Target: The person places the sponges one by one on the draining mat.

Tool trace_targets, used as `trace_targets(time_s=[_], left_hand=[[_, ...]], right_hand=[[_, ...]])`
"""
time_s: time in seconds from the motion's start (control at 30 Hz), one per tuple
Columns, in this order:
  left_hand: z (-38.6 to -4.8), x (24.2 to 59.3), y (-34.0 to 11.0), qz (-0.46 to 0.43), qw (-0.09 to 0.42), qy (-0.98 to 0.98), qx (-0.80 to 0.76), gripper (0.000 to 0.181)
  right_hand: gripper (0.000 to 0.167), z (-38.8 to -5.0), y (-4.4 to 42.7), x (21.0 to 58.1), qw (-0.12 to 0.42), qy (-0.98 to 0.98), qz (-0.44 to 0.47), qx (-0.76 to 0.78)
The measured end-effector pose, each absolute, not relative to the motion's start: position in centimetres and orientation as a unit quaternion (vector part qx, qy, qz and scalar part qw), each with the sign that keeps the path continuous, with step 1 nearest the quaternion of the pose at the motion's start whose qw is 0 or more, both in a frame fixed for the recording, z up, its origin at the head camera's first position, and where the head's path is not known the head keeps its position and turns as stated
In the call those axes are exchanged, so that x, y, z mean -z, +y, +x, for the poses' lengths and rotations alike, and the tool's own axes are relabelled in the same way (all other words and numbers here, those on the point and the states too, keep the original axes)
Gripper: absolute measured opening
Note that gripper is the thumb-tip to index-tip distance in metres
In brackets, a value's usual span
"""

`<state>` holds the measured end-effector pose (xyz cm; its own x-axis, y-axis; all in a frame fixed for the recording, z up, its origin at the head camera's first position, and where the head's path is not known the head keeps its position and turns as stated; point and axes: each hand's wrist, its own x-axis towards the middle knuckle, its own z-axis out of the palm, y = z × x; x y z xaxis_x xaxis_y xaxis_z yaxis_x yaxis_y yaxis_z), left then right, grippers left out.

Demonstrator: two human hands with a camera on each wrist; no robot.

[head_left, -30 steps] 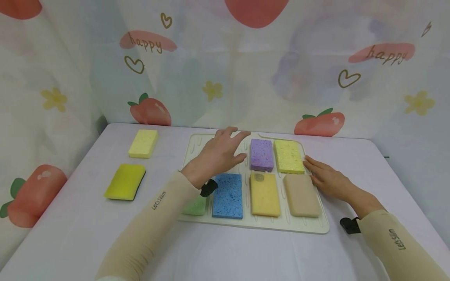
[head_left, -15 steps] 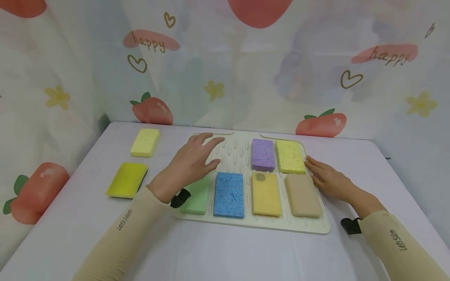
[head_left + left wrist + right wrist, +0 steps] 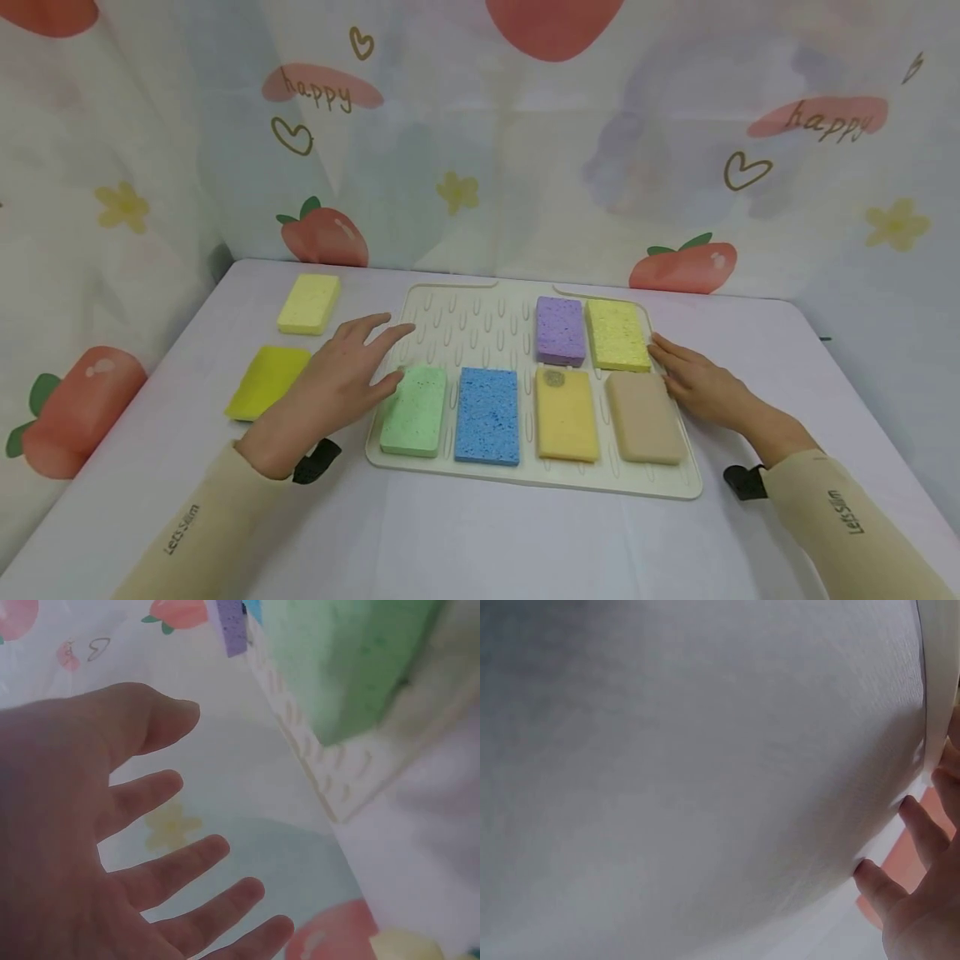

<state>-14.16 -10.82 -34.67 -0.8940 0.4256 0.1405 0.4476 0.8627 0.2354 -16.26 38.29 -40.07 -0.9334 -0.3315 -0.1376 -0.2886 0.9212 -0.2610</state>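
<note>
My left hand hovers with spread fingers and nothing in its grasp, left of the cream ridged tray. It partly covers a bright yellow sponge; a pale yellow sponge lies behind that one. Along the tray's front lie a green sponge, a blue sponge, a yellow sponge and a beige sponge. Behind them sit a purple sponge and a speckled yellow sponge. My right hand rests at the tray's right edge, fingers extended.
A white cloth covers the table. Behind it hangs a curtain printed with strawberries, hearts and flowers. It also runs along the left side.
My left hand has moved left from above the tray's back left part to beside the bright yellow sponge, uncovering the green sponge. The right hand has stayed at the tray's edge.
</note>
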Motion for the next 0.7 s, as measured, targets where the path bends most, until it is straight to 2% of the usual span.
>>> trace_targets(time_s=[0.43, 0.7], left_hand=[[-13.2, 36.4, -16.2, -0.176, 0.050, -0.975, 0.124, 0.062], [-12.7, 37.5, -18.7, -0.142, 0.037, -0.982, 0.121, 0.064]], right_hand=[[0.057, -16.2, 38.2, 39.9, 0.097, 0.976, -0.153, 0.120], [0.057, -16.1, 38.0, 39.8, 0.101, 0.977, -0.148, 0.119]])
